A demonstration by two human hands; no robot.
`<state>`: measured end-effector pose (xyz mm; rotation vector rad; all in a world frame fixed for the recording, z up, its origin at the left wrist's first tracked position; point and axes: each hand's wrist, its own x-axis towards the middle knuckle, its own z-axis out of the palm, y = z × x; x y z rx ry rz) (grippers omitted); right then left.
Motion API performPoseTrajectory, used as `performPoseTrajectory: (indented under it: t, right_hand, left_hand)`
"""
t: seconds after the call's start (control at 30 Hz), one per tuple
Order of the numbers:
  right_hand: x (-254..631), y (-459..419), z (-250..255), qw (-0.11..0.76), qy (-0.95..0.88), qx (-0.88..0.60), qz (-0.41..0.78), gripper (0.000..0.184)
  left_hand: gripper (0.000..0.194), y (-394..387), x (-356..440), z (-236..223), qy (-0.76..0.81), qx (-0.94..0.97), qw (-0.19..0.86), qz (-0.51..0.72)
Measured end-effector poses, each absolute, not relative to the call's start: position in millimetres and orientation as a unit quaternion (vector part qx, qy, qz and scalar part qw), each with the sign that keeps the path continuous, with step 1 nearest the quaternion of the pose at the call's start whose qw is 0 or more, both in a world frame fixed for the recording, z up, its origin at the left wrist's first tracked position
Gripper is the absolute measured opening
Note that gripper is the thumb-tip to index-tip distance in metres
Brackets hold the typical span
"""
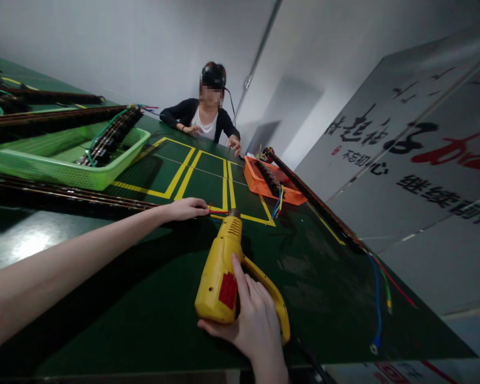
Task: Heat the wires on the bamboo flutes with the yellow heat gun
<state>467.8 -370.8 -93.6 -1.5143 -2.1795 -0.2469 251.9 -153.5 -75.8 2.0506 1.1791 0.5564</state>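
Observation:
My right hand (253, 320) is wrapped round the grip of a yellow heat gun (221, 266) with a red label, its nozzle pointing away at wire ends. My left hand (184, 209) is stretched far forward, fingers closed on the end of a long dark strip (64, 197) where red, yellow and blue wires (218, 212) come out, right in front of the nozzle. Both rest on a dark green table (324, 277) marked with yellow lines.
A green basket (76, 170) with dark strips stands at the left, an orange basket (264, 186) with more at the far right. Another long strip (324, 213) with coloured wires runs along the right edge. A person in black sits across the table.

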Motion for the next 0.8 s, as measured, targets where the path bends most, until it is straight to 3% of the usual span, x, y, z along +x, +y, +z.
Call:
performPoseTrajectory:
  t: [0.4,0.8]
  right_hand:
    - [427,-393,-83,0.209,-0.825,-0.522,-0.057,0.122]
    - [432,-387,-81,0.21,-0.819,-0.531,-0.055,0.114]
  left_hand:
    - [0.081,-156,253,-76,0.464,0.73,0.428,0.262]
    - [0.082,-156,250,-75,0.471,0.742,0.407,0.25]
